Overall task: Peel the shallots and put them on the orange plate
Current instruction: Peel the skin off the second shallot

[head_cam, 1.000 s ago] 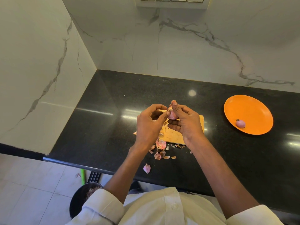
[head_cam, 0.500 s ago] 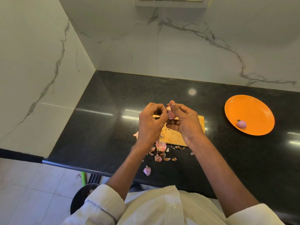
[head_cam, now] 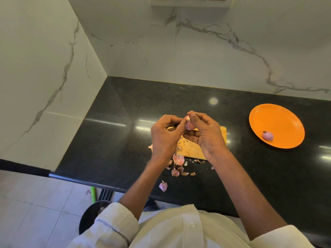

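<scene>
A small pink shallot is held in the air above the wooden cutting board. My right hand grips it with thumb and fingers. My left hand pinches at the skin near its top with curled fingertips. The orange plate lies to the right on the black counter, and one peeled shallot rests near its front edge.
Loose pink and brown skins lie in front of the board, with one bigger piece near the counter's front edge. A dark bin stands on the floor below. Marble walls close off the left and the back.
Both hands stayed over the board with the shallot. My left fingertips shifted slightly on its top as they worked the skin. The plate and its shallot have not moved.
</scene>
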